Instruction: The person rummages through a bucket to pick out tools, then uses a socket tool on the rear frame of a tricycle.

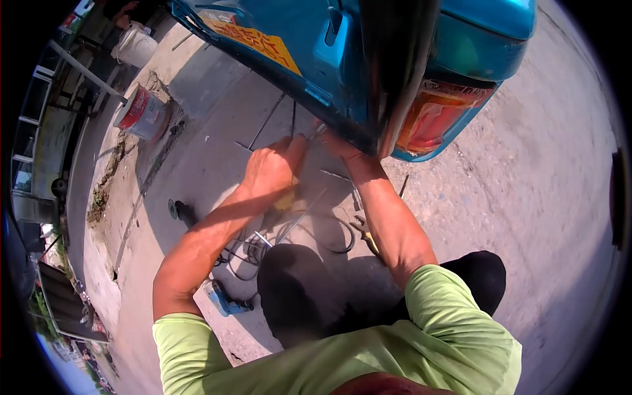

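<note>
Both arms reach forward to the lower edge of a blue vehicle body [322,39]. My left hand [273,164] is closed just below that edge, its fingers wrapped round something I cannot make out; a yellow object [284,201] shows blurred beneath it. My right hand [337,143] is at the underside of the panel beside the tail light [438,118], and its fingers are mostly hidden or blurred. Pliers with yellow handles [365,236] lie on the ground by my right forearm. A thin metal rod with a crossbar [263,125] is ahead of my left hand.
Coiled cables [247,253] and a blue tool [226,299] lie on the concrete near my knees, with a grinding disc [174,209] farther left. A red and white bucket [142,113] and a white bucket [135,46] stand at upper left, near part of another person [124,14].
</note>
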Action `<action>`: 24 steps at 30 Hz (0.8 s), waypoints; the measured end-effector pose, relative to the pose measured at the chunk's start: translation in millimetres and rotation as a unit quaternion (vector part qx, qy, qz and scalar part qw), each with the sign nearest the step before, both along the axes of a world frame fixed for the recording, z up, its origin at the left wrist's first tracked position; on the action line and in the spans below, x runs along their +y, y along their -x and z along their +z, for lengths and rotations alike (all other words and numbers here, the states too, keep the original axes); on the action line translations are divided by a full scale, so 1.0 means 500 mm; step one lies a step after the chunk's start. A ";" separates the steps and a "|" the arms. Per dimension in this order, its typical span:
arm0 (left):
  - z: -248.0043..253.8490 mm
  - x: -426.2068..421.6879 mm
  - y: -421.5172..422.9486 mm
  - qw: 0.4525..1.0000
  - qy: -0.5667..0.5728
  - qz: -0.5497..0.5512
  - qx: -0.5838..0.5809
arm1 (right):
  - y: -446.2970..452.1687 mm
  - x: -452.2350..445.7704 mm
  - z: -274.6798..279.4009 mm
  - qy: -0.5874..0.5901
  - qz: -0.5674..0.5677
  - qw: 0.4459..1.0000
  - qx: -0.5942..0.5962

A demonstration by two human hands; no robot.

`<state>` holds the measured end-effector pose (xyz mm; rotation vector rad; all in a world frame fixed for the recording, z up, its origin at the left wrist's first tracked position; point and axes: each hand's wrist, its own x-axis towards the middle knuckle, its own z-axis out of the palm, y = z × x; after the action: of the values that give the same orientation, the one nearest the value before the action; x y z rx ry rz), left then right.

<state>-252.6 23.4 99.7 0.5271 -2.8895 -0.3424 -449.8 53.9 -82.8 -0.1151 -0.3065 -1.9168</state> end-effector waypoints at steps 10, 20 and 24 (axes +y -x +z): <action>-0.082 0.034 -0.060 0.934 -0.304 0.090 0.163 | 0.003 0.008 0.022 -0.306 -0.356 0.720 0.511; -0.040 0.033 -0.011 0.689 -0.680 0.196 0.159 | 0.015 0.004 0.014 -0.178 -0.209 0.855 0.440; -0.046 0.015 -0.005 0.593 -0.761 0.220 0.145 | 0.018 0.009 0.021 -0.088 -0.102 0.960 0.246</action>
<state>-250.1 30.7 76.9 1.1106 -1.3027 -2.4252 -458.7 58.3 -72.3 -0.5116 0.2177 -2.0328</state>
